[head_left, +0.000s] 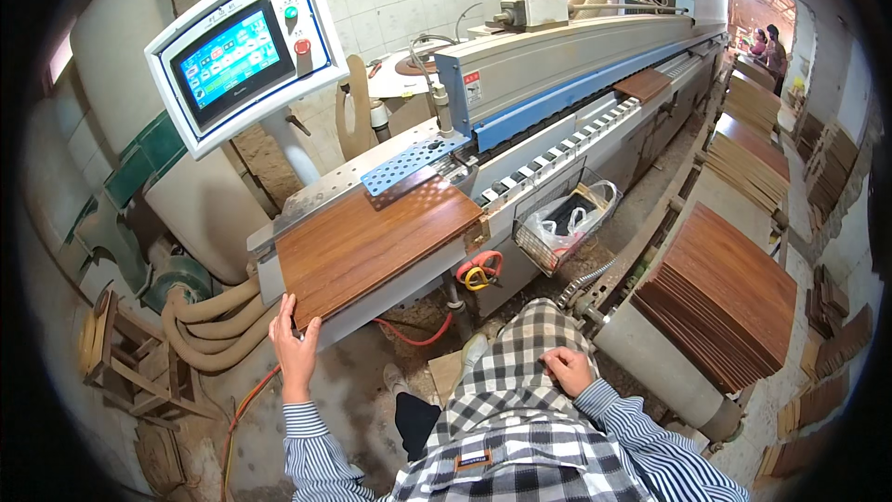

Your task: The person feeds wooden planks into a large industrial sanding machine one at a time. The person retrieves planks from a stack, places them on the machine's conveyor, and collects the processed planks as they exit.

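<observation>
Your left hand, thumb and fingers spread apart, meets the near left end of a reddish-brown board lying flat on the machine's table. A blue perforated plate hides part of the board's far edge and throws a dotted shadow across it. Your right hand hangs half-curled before your checked apron, its palm turned out of sight; whether it holds anything, you cannot tell. At right, the stacked boards overlap too tightly to count. Deep in the background, people appear small and indistinct.
</observation>
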